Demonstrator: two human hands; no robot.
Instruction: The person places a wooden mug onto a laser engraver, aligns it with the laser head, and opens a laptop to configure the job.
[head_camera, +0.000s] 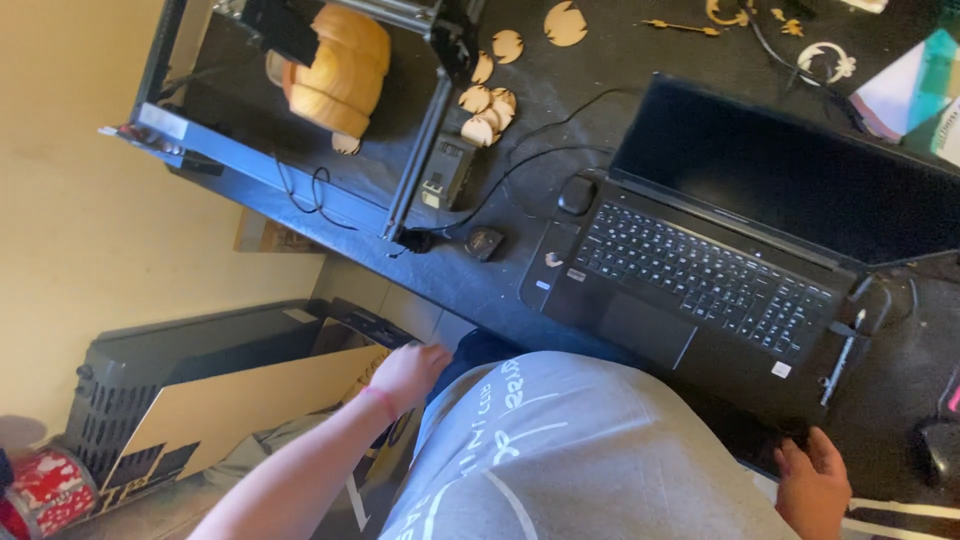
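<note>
Left hand reaches down beside the counter, fingers loosely curled and touching the top right corner of a thin wooden sheet leaning lengthwise down-left; right hand rests empty, well apart, near laptop.

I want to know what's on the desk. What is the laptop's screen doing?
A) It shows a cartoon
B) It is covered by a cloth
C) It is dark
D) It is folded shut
C: the laptop stands open on the black desk and its screen is all black, with nothing showing on it and nothing draped over it.
</note>
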